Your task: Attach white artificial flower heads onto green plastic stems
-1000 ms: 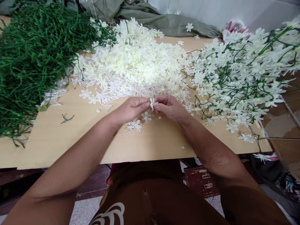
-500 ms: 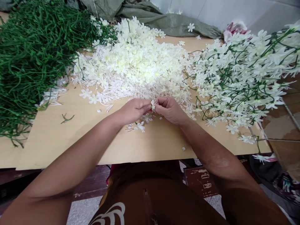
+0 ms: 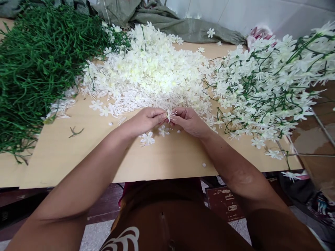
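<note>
Between my two hands, just in front of the big flower pile, is a small white artificial flower (image 3: 170,114) with thin white stamens pointing right. My left hand (image 3: 151,120) pinches it between thumb and forefinger from the left. From the right, the closed fingers of my right hand (image 3: 187,120) meet it at the stamens. Below the hands, a loose white flower (image 3: 163,130) and another white blossom (image 3: 147,138) lie on the wooden board (image 3: 167,164). The held flower's base is partly hidden by my fingers.
A heap of green plastic stems (image 3: 47,62) fills the left side. White blossoms and stamens are piled (image 3: 157,66) at the back middle. Flowers on green stems (image 3: 261,83) lie heaped at the right. Grey-green cloth (image 3: 191,29) runs along the wall.
The held flower has turned so its stamens spread to the right. A green-stemmed flower below my left hand is gone from sight; an open blossom shows there now.
</note>
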`<move>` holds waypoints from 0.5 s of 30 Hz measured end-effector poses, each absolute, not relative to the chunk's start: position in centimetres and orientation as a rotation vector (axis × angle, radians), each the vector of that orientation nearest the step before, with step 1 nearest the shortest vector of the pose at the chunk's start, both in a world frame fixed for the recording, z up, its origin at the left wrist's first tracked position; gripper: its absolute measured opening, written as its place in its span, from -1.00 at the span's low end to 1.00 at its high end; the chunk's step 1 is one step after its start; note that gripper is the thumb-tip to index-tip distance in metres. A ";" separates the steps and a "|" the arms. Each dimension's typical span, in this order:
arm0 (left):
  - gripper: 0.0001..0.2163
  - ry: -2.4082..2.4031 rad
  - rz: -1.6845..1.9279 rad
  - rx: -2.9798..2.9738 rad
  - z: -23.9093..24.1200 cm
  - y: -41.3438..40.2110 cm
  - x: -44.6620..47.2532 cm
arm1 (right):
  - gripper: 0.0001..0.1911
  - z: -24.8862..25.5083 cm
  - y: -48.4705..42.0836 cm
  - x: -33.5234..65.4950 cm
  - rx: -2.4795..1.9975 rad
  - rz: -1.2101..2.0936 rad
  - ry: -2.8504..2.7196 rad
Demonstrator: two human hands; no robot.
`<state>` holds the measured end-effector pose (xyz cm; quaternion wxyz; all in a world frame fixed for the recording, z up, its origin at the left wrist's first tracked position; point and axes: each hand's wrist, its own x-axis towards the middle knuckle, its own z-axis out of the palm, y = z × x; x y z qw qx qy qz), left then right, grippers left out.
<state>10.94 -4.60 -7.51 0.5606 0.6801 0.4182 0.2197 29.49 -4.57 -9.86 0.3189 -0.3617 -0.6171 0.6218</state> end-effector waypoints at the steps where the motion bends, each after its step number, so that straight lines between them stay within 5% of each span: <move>1: -0.68 0.983 0.512 1.605 -7.5 -4.6 10.9 | -0.60 -9.8 -4.6 29.5 -0.953 1.647 -1.620; 15: -0.69 0.921 0.441 1.497 -7.7 -4.6 10.4 | -0.63 -9.6 -4.7 29.3 -0.969 1.722 -1.555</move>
